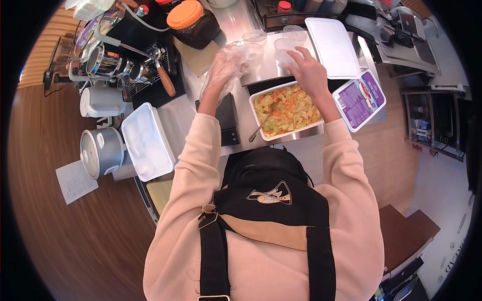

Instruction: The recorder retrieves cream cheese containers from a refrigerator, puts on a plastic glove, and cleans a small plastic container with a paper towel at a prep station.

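My left hand, in a loose clear plastic glove, is by the left side of a group of clear plastic cups; whether it grips one is unclear. My bare right hand reaches over the back of a white tub of chopped cabbage and carrot, its fingers spread at a clear cup on the steel surface. Whether the fingers touch that cup cannot be told. A metal spoon leans in the tub, its handle over the front left rim. Under my left wrist lies a black digital scale.
At left stand an espresso machine with a wooden-handled portafilter, a white lidded tub and a rice cooker. An orange-lidded jar is behind my left hand. A white lid and a purple cream cheese lid lie right.
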Motion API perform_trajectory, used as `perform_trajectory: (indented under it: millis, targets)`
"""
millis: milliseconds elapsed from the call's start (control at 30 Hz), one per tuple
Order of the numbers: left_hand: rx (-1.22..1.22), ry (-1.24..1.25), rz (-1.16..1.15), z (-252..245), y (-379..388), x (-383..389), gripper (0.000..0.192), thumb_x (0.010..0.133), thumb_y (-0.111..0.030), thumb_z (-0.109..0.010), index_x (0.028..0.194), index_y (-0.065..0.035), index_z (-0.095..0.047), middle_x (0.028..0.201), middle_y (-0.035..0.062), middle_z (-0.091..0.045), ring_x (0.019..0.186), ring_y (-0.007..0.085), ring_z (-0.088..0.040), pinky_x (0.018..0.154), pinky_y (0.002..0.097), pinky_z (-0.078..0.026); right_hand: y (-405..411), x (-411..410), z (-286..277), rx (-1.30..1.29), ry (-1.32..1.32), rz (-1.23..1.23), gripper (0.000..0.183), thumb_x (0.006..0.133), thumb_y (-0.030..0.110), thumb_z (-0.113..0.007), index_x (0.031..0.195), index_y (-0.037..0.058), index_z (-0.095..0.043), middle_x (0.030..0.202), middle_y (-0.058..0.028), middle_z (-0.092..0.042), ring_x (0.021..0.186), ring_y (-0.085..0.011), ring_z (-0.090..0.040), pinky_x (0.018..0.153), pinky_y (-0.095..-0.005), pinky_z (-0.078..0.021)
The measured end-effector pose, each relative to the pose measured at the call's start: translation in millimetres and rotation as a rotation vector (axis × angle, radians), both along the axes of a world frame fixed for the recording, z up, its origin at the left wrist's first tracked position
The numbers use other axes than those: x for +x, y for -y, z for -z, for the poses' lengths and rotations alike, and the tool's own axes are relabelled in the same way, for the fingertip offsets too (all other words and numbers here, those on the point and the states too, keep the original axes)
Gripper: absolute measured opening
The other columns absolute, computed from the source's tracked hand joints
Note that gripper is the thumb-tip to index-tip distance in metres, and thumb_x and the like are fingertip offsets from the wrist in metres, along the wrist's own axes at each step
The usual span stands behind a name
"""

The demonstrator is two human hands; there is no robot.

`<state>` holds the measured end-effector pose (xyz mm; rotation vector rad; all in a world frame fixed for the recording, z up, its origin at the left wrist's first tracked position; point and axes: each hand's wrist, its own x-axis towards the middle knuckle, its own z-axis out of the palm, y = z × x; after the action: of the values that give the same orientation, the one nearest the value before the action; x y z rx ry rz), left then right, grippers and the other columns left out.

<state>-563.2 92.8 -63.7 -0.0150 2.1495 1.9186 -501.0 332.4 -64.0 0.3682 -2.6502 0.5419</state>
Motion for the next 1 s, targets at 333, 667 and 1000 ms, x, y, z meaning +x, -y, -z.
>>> perform_trajectory:
  millis: [333, 667, 1000]
  targets:
    - [-0.250, -0.183, 0.119, 1, -1, -2, 0.040, 0.078, -0.016, -0.063, 0.117, -0.0056, -0.057, 0.083, 0.0043, -0.062, 0.062, 0.0100, -0.057, 0.053, 0.0252, -0.047, -2, 1, -4, 0.019, -0.007, 0.057, 0.038, 0.079, 0.030, -0.065, 0.112, 0.0146, -0.057, 0.110, -0.0045, -0.057, 0.071, -0.0273, -0.065, 0.060, -0.0364, -0.0525]
    - [0.053, 0.007, -0.076, -39, 23, 20, 0.031, 0.087, -0.022, -0.059, 0.116, -0.0101, -0.059, 0.095, -0.0014, -0.060, 0.073, 0.0053, -0.052, 0.062, 0.0208, -0.042, 5, 11, -15, -0.037, -0.032, 0.052, 0.036, 0.082, 0.032, -0.062, 0.113, 0.0149, -0.056, 0.110, -0.0041, -0.057, 0.074, -0.0267, -0.065, 0.062, -0.0360, -0.0528]
    - [-0.004, -0.012, 0.063, -28, 38, 31, 0.030, 0.084, -0.014, -0.058, 0.113, -0.0091, -0.060, 0.092, -0.0016, -0.062, 0.077, 0.0076, -0.057, 0.060, 0.0231, -0.047, 51, -107, -30, 0.071, -0.268, -0.092, 0.041, 0.080, 0.025, -0.064, 0.117, 0.0128, -0.055, 0.114, -0.0094, -0.055, 0.098, -0.0270, -0.058, 0.076, -0.0383, -0.0500]
